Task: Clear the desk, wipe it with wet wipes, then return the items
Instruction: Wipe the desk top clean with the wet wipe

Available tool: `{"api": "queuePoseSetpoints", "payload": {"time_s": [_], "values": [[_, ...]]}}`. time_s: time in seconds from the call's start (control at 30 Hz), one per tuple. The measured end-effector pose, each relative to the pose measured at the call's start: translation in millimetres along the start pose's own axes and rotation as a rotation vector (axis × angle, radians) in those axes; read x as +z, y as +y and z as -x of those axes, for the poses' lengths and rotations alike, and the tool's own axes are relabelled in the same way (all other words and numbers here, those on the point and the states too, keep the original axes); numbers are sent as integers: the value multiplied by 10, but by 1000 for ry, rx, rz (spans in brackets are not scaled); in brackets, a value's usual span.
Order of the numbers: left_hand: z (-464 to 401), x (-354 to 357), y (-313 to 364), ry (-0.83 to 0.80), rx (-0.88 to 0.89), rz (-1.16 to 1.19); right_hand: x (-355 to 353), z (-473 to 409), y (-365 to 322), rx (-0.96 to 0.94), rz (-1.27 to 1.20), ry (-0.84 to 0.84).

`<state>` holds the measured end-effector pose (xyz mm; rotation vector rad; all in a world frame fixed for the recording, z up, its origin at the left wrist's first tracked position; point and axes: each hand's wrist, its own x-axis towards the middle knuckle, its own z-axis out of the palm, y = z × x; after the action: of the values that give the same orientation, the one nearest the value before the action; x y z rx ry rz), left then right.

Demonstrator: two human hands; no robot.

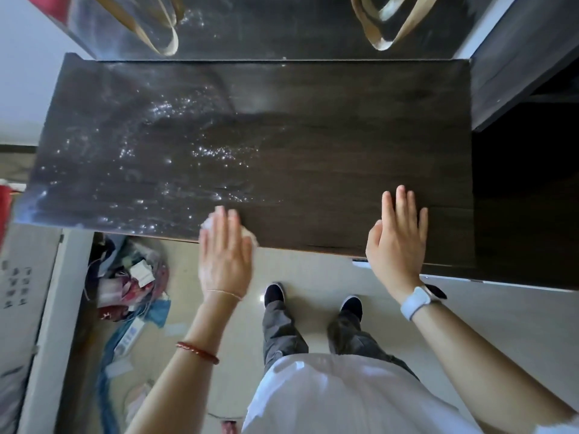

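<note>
The desk stood cleared, its left portion wet. The left hand pressed a wet wipe flat-fingered; the right hand rested released. Returning items remained.

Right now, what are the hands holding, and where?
The left hand presses flat on a white wipe at the desk's near edge; the right hand holds nothing.

White shirt, grey trousers, black shoes, white watch, red bracelet.
</note>
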<state>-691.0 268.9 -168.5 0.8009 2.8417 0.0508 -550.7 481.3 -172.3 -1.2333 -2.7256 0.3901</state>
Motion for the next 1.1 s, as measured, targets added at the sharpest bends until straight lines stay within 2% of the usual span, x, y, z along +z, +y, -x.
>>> {"api": "queuePoseSetpoints", "payload": {"time_s": [0.07,0.1,0.17,0.27,0.3,0.37,0.43,0.5,0.6,0.67,0.7,0.73,0.8,0.87,0.93,1.0,1.1], "values": [[-44,-36,-234,-5,-162,66,22,55,-103,6,14,-11],[-48,-30,-172,20,-165,81,33,77,-128,9,11,-19],[-49,0,164,28,28,57,39,107,-159,39,-28,-16],[-40,-1,757,-16,461,7,48,146,-154,76,-130,22],[-73,-32,830,-52,541,8,49,155,-178,93,-146,38],[-240,-85,684,-88,593,0,70,173,-274,157,-156,52],[-444,-119,208,-77,510,-37,100,182,-417,228,-138,49],[-639,-192,-491,-53,320,-33,150,185,-651,270,-108,47],[-765,-370,-1452,-56,-32,53,272,208,-1089,222,-122,49],[-793,-398,-1666,-5,-195,130,368,232,-1375,185,-145,32],[-785,-395,-1604,19,-213,159,403,243,-1480,179,-158,25],[-766,-387,-1466,27,-154,170,428,250,-1551,180,-170,19],[-672,-339,-1038,43,99,154,433,264,-1579,167,-195,17],[-452,-236,-620,-18,348,109,398,301,-1530,123,-211,24],[-300,-187,-449,-72,480,74,367,329,-1477,101,-184,-5],[-315,-159,-595,-84,480,36,370,335,-1509,101,-84,-38],[-377,-208,-1139,-83,318,-34,428,346,-1718,77,46,-122]]}}
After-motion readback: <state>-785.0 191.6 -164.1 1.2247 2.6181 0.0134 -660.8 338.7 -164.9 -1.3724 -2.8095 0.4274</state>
